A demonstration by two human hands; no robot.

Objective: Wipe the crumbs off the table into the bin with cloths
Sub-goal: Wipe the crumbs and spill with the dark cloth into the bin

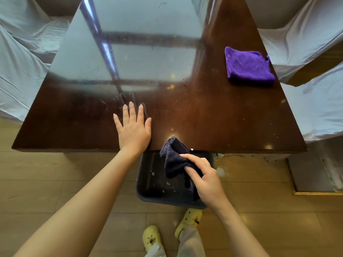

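Count: two cloths, purple (248, 65) and dark (176, 160); one table (213, 115); one bin (148, 182); two slippers (151, 236).

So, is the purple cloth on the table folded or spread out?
Folded. The purple cloth lies as a thick, compact square with a doubled edge, near the right side of the dark wooden table; no hand touches it.

Bin (148, 182) on floor below table (74, 130) near edge; folded cloth (248, 65) on table's far right.

Head camera looks steeply down over table (213, 112).
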